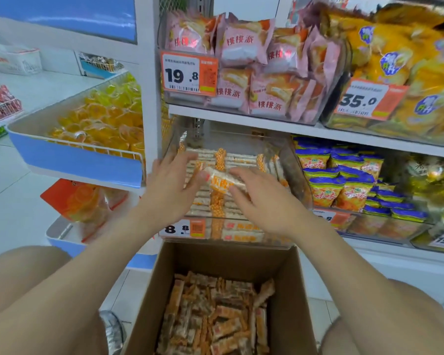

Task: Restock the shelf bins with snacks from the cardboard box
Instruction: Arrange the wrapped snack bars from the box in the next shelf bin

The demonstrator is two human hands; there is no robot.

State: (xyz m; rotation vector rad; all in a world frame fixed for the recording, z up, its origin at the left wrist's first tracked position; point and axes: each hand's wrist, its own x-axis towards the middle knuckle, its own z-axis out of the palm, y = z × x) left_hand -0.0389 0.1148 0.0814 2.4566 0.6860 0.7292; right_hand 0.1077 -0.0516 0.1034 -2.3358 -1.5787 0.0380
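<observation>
Shop shelves [241,118] with a clear bin [296,172] of snacks.
Cardboard box [294,290] of packs [215,316] stands between the knees [44,290]; over the bin, the right hand [263,199] curls round one end of a snack pack [223,179], the left hand [168,187], fingers spread wide, touching the other end with its thumb.

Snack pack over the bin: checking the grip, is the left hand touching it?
Touching. In the head view the left hand presses its thumb tip against the left end of the snack pack.
</observation>
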